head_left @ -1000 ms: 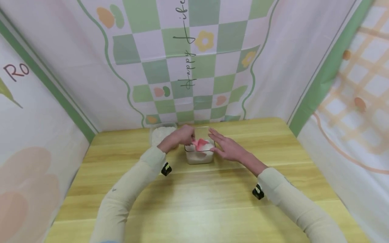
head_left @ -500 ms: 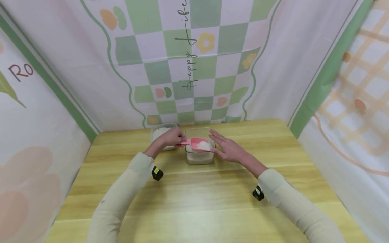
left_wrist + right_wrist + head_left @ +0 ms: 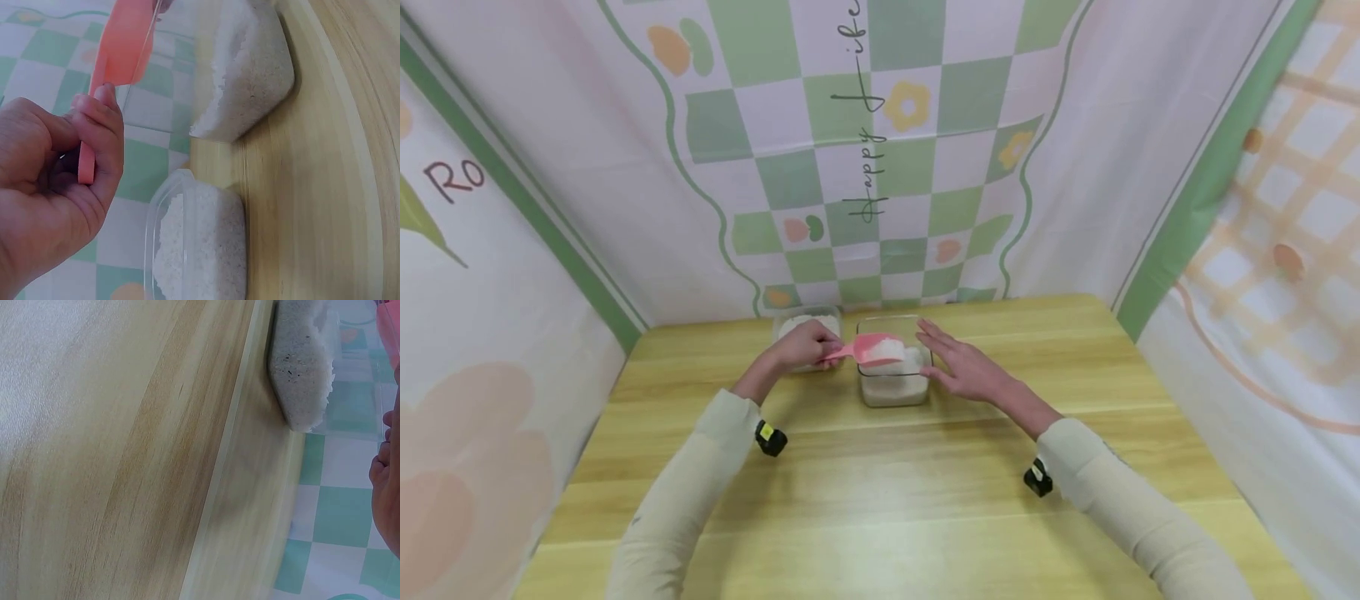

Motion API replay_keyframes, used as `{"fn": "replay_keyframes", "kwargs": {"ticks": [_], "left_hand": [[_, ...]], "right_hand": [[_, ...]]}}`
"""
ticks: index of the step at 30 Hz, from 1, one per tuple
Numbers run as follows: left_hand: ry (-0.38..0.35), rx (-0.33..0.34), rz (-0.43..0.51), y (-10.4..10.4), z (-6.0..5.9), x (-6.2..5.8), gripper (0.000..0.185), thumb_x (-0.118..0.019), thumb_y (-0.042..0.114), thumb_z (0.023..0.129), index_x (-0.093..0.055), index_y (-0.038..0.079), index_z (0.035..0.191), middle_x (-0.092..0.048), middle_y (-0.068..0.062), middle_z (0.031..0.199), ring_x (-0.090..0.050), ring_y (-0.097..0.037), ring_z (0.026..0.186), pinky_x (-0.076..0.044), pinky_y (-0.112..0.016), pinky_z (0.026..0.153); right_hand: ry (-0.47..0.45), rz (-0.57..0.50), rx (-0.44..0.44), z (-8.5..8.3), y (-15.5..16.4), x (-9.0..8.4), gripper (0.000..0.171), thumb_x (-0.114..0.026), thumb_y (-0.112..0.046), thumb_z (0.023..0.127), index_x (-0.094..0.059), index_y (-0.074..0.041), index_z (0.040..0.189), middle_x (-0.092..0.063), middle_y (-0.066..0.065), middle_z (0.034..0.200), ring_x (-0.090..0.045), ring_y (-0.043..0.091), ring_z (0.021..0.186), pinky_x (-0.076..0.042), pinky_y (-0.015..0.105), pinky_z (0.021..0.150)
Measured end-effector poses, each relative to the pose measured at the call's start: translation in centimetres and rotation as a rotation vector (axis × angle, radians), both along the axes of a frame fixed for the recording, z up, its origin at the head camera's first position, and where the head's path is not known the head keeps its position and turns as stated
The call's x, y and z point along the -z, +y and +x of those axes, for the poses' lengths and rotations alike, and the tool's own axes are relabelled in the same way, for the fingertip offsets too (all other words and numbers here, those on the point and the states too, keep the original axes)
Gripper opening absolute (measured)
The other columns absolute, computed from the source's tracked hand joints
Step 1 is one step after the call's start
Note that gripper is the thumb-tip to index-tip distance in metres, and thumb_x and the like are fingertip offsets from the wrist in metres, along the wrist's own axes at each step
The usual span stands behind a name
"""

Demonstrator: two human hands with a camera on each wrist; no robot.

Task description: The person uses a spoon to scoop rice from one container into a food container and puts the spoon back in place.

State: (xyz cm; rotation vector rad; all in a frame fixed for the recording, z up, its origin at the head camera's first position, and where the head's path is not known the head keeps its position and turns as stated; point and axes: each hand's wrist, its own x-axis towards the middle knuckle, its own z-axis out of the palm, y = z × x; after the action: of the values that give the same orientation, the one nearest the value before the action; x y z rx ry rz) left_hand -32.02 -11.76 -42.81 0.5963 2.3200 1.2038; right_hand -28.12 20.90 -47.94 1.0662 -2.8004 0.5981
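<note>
On the wooden table point(image 3: 880, 492), backed by a checked cloth point(image 3: 880, 167), stand two clear tubs of white grain: the right tub point(image 3: 892, 385) and, just beside it on the left, the left tub point(image 3: 805, 321), partly hidden behind the left hand point(image 3: 801, 343). That hand grips the handle of a pink scoop point(image 3: 868, 350), fingers point(image 3: 103, 134) curled round it and thumb pressed on. The scoop is loaded with grain and held above the right tub's near-left rim, clear of the grain below. Its long axis runs left to right, handle toward the left tub, bowl pointing toward the right hand point(image 3: 966, 371). The left tub lies directly under and behind the gripping hand, so the left hand is the nearer one to it. The right hand rests against the right tub's right wall, fingers straight and slightly spread, gripping nothing.
</note>
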Motion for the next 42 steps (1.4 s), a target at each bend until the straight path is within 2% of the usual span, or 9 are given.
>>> {"fn": "replay_keyframes", "kwargs": {"ticks": [4, 9, 16, 20, 27, 35, 39, 42], "left_hand": [[0.000, -0.013, 0.028, -0.5, 0.2, -0.3, 0.031, -0.046, 0.000, 0.101, -0.071, -0.006, 0.084, -0.067, -0.022, 0.075, -0.055, -0.012, 0.059, -0.046, -0.019, 0.057], [0.012, -0.042, 0.042, -1.4, 0.5, -0.8, 0.029, -0.045, 0.000, 0.101, -0.066, -0.008, 0.082, -0.065, -0.020, 0.075, -0.055, -0.012, 0.060, -0.049, -0.022, 0.059], [0.016, -0.103, 0.038, -3.3, 0.8, -1.1, 0.028, -0.048, 0.006, 0.102, -0.069, -0.012, 0.099, -0.066, -0.010, 0.074, -0.056, -0.009, 0.062, -0.052, -0.024, 0.063], [0.045, -0.137, 0.023, -4.4, 0.8, -1.1, 0.026, -0.049, 0.006, 0.102, -0.069, -0.010, 0.096, -0.064, -0.004, 0.071, -0.056, -0.009, 0.061, -0.051, -0.023, 0.060], [0.123, -0.197, -0.024, -6.0, 0.8, -1.2, 0.024, -0.052, 0.004, 0.101, -0.069, -0.012, 0.095, -0.066, -0.011, 0.072, -0.057, -0.011, 0.061, -0.053, -0.022, 0.060], [0.152, -0.268, -0.103, -7.3, 1.0, -1.1, 0.025, -0.051, 0.006, 0.102, -0.069, -0.010, 0.095, -0.065, -0.008, 0.073, -0.057, -0.012, 0.064, -0.054, -0.025, 0.063], [0.168, -0.287, -0.128, -7.8, 0.9, -0.9, 0.025, -0.051, 0.004, 0.101, -0.070, -0.011, 0.097, -0.065, -0.008, 0.074, -0.057, -0.013, 0.064, -0.057, -0.035, 0.068], [0.178, -0.302, -0.136, -8.3, 1.0, -0.9, 0.025, -0.050, 0.003, 0.100, -0.070, -0.012, 0.099, -0.066, -0.011, 0.075, -0.058, -0.013, 0.064, -0.058, -0.036, 0.067]], "right_hand": [[-0.003, 0.001, 0.001, 0.0, 0.0, 0.0, 0.064, -0.055, -0.034, 0.102, -0.035, 0.002, 0.152, -0.022, 0.019, 0.164, -0.042, 0.041, 0.140, -0.040, 0.053, 0.113], [-0.001, -0.001, -0.008, -0.1, 0.0, -0.1, 0.065, -0.053, -0.037, 0.103, -0.035, 0.003, 0.151, -0.022, 0.019, 0.164, -0.041, 0.040, 0.141, -0.040, 0.053, 0.112], [0.003, -0.005, -0.015, -0.2, 0.0, -0.2, 0.064, -0.054, -0.034, 0.102, -0.035, 0.003, 0.151, -0.022, 0.020, 0.164, -0.038, 0.040, 0.143, -0.039, 0.053, 0.113], [0.007, -0.002, -0.012, -0.2, 0.0, -0.1, 0.063, -0.055, -0.032, 0.102, -0.035, 0.003, 0.151, -0.023, 0.020, 0.164, -0.039, 0.040, 0.142, -0.039, 0.053, 0.113], [0.001, -0.012, -0.010, -0.1, 0.0, -0.1, 0.063, -0.055, -0.031, 0.102, -0.035, 0.004, 0.151, -0.022, 0.019, 0.164, -0.038, 0.040, 0.143, -0.038, 0.054, 0.113], [-0.001, -0.003, -0.009, -0.1, 0.0, 0.1, 0.064, -0.054, -0.033, 0.102, -0.034, 0.002, 0.151, -0.021, 0.019, 0.164, -0.040, 0.040, 0.142, -0.038, 0.053, 0.114], [-0.010, -0.001, -0.004, -0.1, 0.0, 0.0, 0.064, -0.054, -0.033, 0.102, -0.034, 0.002, 0.152, -0.021, 0.018, 0.165, -0.041, 0.040, 0.141, -0.039, 0.053, 0.113], [-0.015, 0.003, -0.004, 0.0, 0.0, -0.1, 0.064, -0.053, -0.033, 0.103, -0.033, 0.001, 0.152, -0.020, 0.018, 0.165, -0.041, 0.040, 0.141, -0.038, 0.053, 0.114]]}}
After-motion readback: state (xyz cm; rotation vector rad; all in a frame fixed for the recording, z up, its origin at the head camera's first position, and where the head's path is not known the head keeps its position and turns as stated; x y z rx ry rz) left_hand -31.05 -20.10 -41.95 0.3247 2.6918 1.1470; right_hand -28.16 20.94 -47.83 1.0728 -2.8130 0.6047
